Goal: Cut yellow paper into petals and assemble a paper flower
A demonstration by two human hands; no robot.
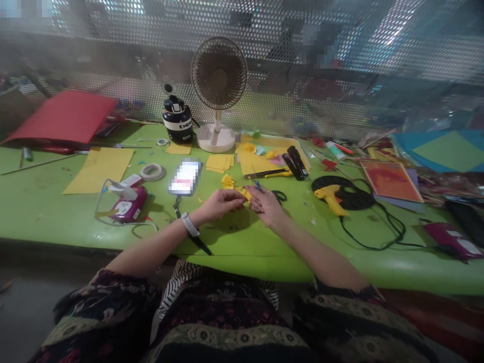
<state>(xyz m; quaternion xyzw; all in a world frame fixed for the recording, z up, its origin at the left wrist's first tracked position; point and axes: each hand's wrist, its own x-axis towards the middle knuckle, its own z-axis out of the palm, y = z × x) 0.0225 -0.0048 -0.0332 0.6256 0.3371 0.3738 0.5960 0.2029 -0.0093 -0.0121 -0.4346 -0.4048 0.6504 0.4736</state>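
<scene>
Above the green table, my left hand (217,205) and my right hand (267,205) meet, both closed. Between their fingertips is a small piece of yellow paper (246,193), partly hidden by the fingers. A small blue thing (258,185) with a thin stem shows at my right fingertips; I cannot make out its kind. Just beyond the hands lies a crumpled yellow paper flower (227,181). Black scissor handles (280,195) lie beside my right hand. Farther back are a stack of yellow paper squares (220,162) and a black stapler (295,163).
A fan (219,75) and a dark jug (177,121) stand at the back. Left are a phone (185,176), tape roll (152,172) and purple box (129,204). On the right, a yellow glue gun (333,199) rests on a black disc, its cord looping across the table (242,242).
</scene>
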